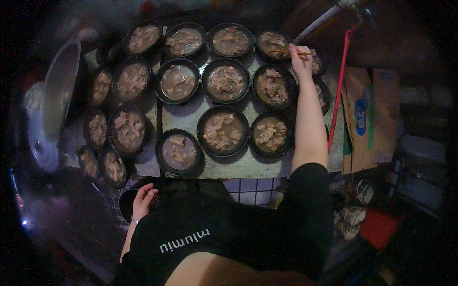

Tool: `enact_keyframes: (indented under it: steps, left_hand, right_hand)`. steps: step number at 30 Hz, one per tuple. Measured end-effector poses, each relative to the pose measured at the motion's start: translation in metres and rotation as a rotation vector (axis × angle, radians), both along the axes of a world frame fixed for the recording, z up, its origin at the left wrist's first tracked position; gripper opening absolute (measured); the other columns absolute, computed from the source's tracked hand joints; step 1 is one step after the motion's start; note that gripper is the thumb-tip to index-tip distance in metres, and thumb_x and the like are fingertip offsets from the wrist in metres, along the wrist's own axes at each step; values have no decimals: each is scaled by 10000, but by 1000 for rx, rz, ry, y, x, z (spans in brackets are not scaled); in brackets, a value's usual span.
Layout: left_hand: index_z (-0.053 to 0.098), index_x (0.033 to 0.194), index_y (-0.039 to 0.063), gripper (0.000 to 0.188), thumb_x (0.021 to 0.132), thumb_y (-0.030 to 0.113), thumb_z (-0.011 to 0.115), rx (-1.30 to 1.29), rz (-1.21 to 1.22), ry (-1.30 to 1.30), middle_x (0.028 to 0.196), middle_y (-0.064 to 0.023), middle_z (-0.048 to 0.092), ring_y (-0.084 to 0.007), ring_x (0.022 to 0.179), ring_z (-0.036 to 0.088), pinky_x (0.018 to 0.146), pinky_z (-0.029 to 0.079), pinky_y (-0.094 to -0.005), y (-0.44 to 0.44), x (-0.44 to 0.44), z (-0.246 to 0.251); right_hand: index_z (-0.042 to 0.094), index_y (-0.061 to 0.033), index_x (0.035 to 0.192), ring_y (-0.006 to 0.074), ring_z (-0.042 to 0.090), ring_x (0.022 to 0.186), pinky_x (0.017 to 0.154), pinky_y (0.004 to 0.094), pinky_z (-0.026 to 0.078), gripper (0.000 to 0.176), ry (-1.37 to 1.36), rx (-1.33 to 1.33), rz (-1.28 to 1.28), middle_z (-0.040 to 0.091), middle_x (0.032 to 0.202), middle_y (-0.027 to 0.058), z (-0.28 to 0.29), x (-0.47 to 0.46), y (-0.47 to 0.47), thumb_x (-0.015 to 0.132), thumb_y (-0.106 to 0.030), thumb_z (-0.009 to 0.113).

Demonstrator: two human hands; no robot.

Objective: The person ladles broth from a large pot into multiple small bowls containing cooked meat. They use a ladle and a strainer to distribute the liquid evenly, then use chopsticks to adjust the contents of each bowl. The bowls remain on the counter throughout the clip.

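My right hand (302, 62) reaches to the back right of the table and grips a pair of chopsticks (294, 53). Their tips are at the meat in a black bowl (274, 45) of broth in the back row. Several more black bowls stand in rows, each with meat chunks in cloudy broth; among them are a large one (223, 131) near the front and one (179, 151) at the front edge. Down by my body, left of my shirt, my left hand (144, 201) hangs with fingers loosely curled and nothing visible in it, below the table's front edge.
A large metal basin (61, 91) stands tilted at the left. Beyond the table's right end are a red strap (340, 85) and a cardboard box (372, 114) with printing. A dark round container (127, 205) is beside my left hand. A gap runs between the tabletop boards (186, 116).
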State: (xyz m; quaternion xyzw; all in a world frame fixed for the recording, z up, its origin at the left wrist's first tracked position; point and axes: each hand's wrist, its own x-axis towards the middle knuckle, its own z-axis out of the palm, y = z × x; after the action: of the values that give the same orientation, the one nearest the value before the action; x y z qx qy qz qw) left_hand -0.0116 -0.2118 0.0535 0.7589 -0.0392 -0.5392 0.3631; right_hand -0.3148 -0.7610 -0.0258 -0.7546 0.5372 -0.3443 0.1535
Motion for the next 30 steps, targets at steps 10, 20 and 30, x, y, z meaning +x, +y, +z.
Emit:
enact_keyframes:
  steps: [10, 20, 30]
  left_hand:
    - [454, 1139, 14, 326, 852, 151, 529, -37, 97, -3, 956, -63, 578, -140, 840, 544, 753, 424, -245, 17, 1, -2]
    - [433, 1168, 20, 344, 865, 165, 511, 3, -11, -67, 978, -52, 571, -124, 818, 532, 697, 418, -227, 21, 5, -5]
    - [446, 1156, 23, 335, 856, 149, 526, -60, 14, -59, 944, -47, 575, -108, 793, 520, 696, 410, -210, 33, 7, -10]
  right_hand:
    - [599, -13, 832, 126, 580, 737, 650, 229, 468, 222, -587, 401, -38, 600, 821, 54, 5, -16, -2, 834, -233, 574]
    - [586, 6, 850, 144, 572, 743, 667, 293, 443, 369, -255, 171, -127, 605, 780, 80, 22, 36, -17, 816, -361, 568]
    - [620, 0, 802, 148, 570, 754, 687, 256, 433, 221, -1, -48, 433, 610, 808, 80, 2, 51, -11, 791, -221, 622]
